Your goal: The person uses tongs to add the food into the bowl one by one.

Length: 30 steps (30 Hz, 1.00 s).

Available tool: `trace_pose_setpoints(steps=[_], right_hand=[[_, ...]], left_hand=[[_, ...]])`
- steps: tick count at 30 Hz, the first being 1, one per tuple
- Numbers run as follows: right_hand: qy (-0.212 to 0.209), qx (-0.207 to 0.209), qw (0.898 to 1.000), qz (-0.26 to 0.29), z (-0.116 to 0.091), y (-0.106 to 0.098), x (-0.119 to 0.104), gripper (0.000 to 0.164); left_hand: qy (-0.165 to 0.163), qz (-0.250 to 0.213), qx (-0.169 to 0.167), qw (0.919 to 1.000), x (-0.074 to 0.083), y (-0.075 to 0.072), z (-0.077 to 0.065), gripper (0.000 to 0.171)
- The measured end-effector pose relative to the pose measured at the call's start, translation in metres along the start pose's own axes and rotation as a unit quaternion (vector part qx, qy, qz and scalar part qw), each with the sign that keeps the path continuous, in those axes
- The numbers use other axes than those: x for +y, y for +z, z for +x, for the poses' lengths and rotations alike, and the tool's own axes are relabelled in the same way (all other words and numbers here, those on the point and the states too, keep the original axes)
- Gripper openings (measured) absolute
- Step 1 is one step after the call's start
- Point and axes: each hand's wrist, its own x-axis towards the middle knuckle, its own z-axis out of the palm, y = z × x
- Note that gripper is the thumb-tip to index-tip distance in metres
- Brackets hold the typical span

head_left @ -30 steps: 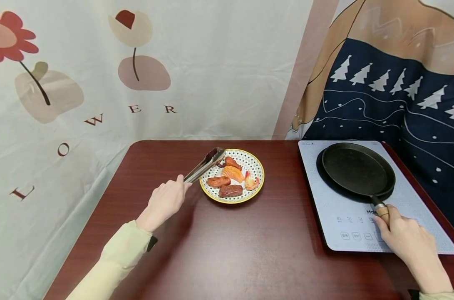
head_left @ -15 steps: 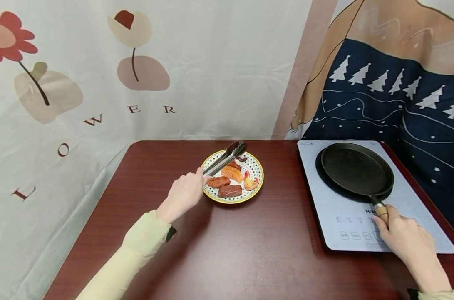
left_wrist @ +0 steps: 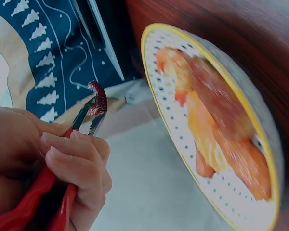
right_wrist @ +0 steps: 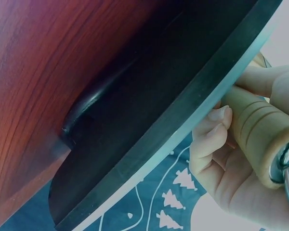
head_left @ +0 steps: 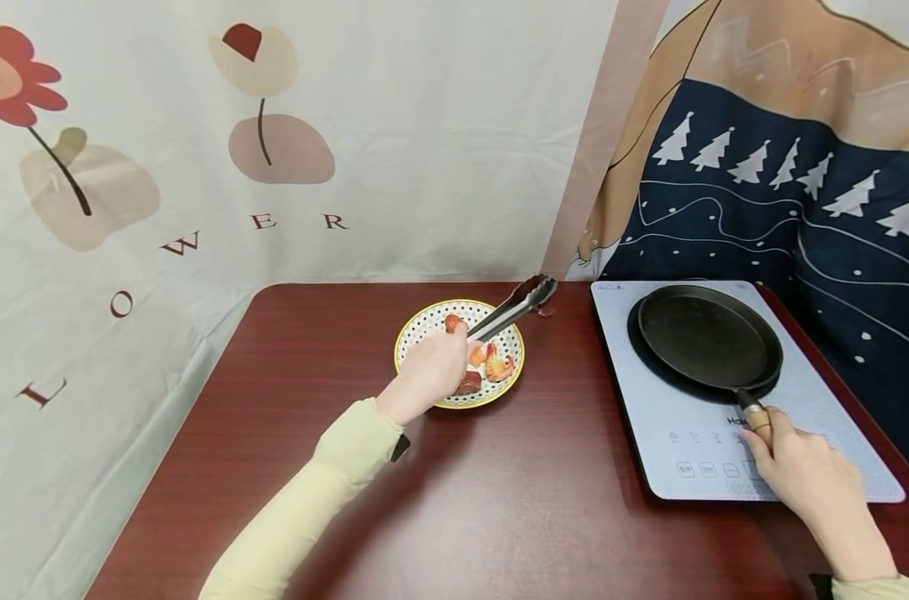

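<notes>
My left hand (head_left: 432, 367) grips metal tongs (head_left: 510, 315) with red handles, seen in the left wrist view. Their tips pinch a small dark-red curled piece (left_wrist: 100, 98) resembling an octopus tentacle. The hand is above a yellow-rimmed, dotted plate (head_left: 461, 406) and hides part of it; the tong tips reach past its right edge. On the plate lie a shrimp (head_left: 498, 365), an orange salmon-like slice (left_wrist: 204, 132) and browned meat pieces (left_wrist: 219, 98). My right hand (head_left: 814, 467) holds the wooden handle (right_wrist: 260, 130) of a black frying pan (head_left: 709, 335), in which no food shows.
The pan sits on a white induction cooktop (head_left: 671, 408) at the table's right. Brown wooden table (head_left: 551, 483) surface lies between plate and cooktop. Printed curtains (head_left: 424, 142) hang behind the table's back edge.
My left hand has moved right across the plate with the tongs, whose tips rose from the food and now carry the dark-red piece beyond the plate. My right hand still holds the pan handle.
</notes>
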Motion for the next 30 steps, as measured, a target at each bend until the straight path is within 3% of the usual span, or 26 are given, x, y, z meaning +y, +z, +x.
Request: trace_pose_setpoints(steps=[4,11,17,30], right_hand=[[-0.002,-0.005,1.0,0.002,0.0,0.0,0.0,0.05],[0.004,-0.016,1.0,0.0,0.001,0.0,-0.001,0.05],[0.002,-0.011,1.0,0.002,0.001,0.0,-0.001,0.049],[0.0,-0.009,1.0,0.005,0.0,0.0,0.0,0.046]], left_hand=[[0.027,0.013,0.006,0.9995,0.014,0.006,0.009,0.03],[0.035,-0.003,-0.021,0.9992,0.036,0.013,0.02,0.028],[0.055,-0.011,-0.015,0.9983,0.051,0.018,0.026,0.029],[0.09,0.017,-0.002,0.9958,0.085,0.021,0.039,0.03]])
